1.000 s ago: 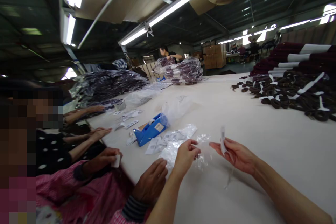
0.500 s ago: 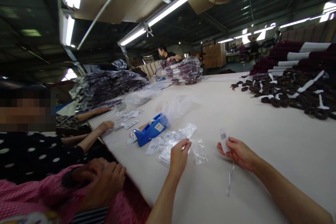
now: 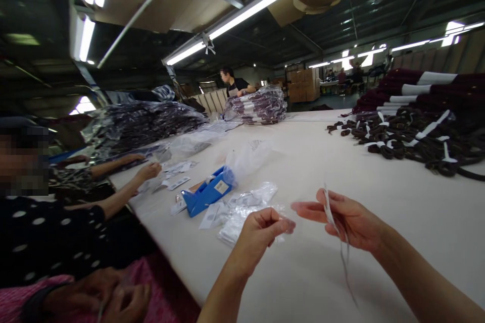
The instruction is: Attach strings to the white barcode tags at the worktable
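My left hand (image 3: 261, 232) is pinched shut on the edge of a small clear plastic bag (image 3: 283, 218), just above the white table (image 3: 310, 171). My right hand (image 3: 346, 217) holds a narrow white tag (image 3: 328, 208) edge-on between thumb and fingers, and a thin strip (image 3: 346, 267) hangs down from it. The two hands are close together, fingertips almost meeting. A loose heap of clear bags and labels (image 3: 237, 207) lies just beyond my left hand.
A blue tape dispenser (image 3: 206, 192) sits left of the bags. Dark coiled belts with white bands (image 3: 413, 136) are heaped at the right. Bagged dark goods (image 3: 257, 106) are piled at the far end and along the left. Co-workers' hands (image 3: 149, 170) work along the left edge.
My left hand lifted the clear bag off the heap and moved toward my right hand. My right hand turned the tag edge-on. The view shifted slightly right.
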{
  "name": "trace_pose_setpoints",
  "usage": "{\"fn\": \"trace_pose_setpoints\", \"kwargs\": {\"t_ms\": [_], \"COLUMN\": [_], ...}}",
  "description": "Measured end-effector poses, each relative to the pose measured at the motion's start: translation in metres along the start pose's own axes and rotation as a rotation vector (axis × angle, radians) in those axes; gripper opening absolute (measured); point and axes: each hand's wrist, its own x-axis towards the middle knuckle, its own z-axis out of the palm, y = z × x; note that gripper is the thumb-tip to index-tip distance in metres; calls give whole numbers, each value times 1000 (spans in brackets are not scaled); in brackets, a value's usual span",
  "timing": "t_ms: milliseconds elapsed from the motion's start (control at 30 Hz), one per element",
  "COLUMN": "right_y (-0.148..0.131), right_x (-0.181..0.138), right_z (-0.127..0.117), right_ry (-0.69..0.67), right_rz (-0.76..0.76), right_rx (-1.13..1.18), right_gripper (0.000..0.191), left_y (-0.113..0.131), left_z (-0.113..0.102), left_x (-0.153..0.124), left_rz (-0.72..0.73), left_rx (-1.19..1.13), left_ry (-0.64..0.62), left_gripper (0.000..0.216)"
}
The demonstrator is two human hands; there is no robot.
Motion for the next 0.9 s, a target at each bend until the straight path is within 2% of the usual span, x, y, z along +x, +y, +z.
{"fn": "trace_pose_setpoints", "kwargs": {"t_ms": [133,233,300,433,533,700,900], "right_y": [9,12,14,16,10,-9,-28], "right_x": [3,3,2,-2,-10,-24,-47], "right_z": [2,4,6,14,21,27,41], "right_ry": [28,6,-2,-16,-3,117,188], "right_rz": [-7,-5,7,38,43,-114,-279], "right_rx": [-12,-24,-39,-100,-218,-649,-1326], "right_gripper": [9,5,6,8,10,23,26], "left_y": [3,1,-2,-10,-13,-11,-10], "left_z": [7,10,14,23,27,26,31], "left_x": [-8,-14,-17,-23,-33,-53,-66], "left_rz": [46,124,143,147,131,79,9], "left_rx": [-13,-19,3,-30,-98,-139,-164], "left_ry": [14,58,138,328,387,373,320], "left_gripper": [9,25,30,17,12,9,23]}}
